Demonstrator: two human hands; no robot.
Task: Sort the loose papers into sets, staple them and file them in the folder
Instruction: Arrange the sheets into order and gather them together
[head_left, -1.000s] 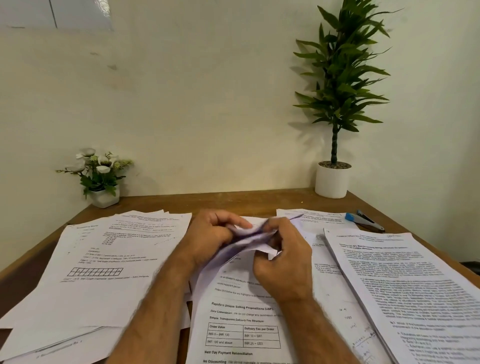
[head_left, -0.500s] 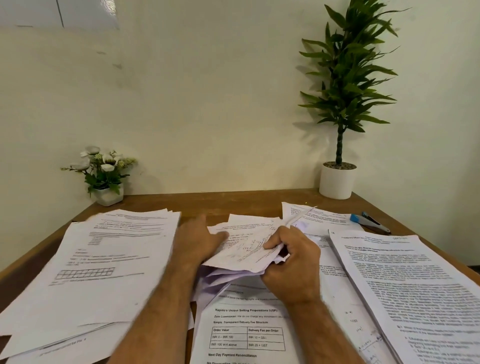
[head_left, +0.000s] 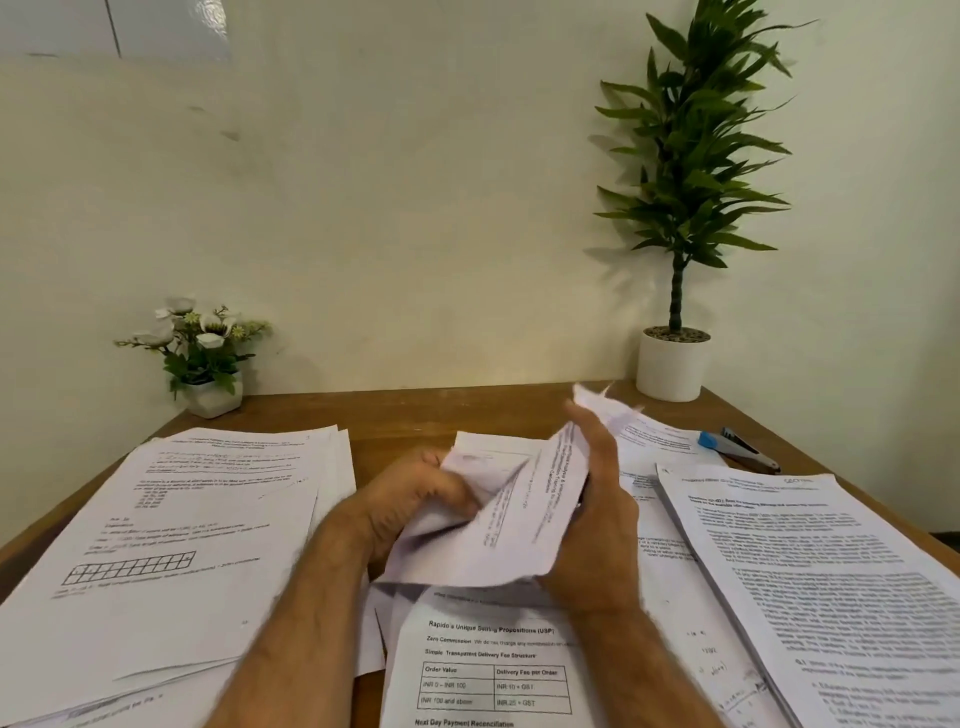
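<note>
Papers cover most of the table (head_left: 415, 410): a broad stack (head_left: 171, 540) along the left edge, a thick printed stack (head_left: 810, 587) along the right edge, and a sheet with a fee chart (head_left: 493, 670) at the near edge between the forearms. Above that sheet, at the middle of the table, both hands hold a small crumpled bundle of sheets (head_left: 519, 514) lifted clear of the pile. The left hand (head_left: 410, 499) grips the bundle's left side with curled fingers; the right hand (head_left: 597, 525) clasps its right side, fingers partly straightened behind the raised page. The bundle's long axis runs from the near left up toward the far right corner, so its free top end points at the small blue stapler (head_left: 737, 449), which lies near the far right corner, well apart from the hands. The right hand is plainly the nearer one to it. My guess is that sorting is in progress, with stapling to come. No folder is in view. A tall potted plant (head_left: 675, 208) and a small flower pot (head_left: 208, 353) stand at the far edge.
</note>
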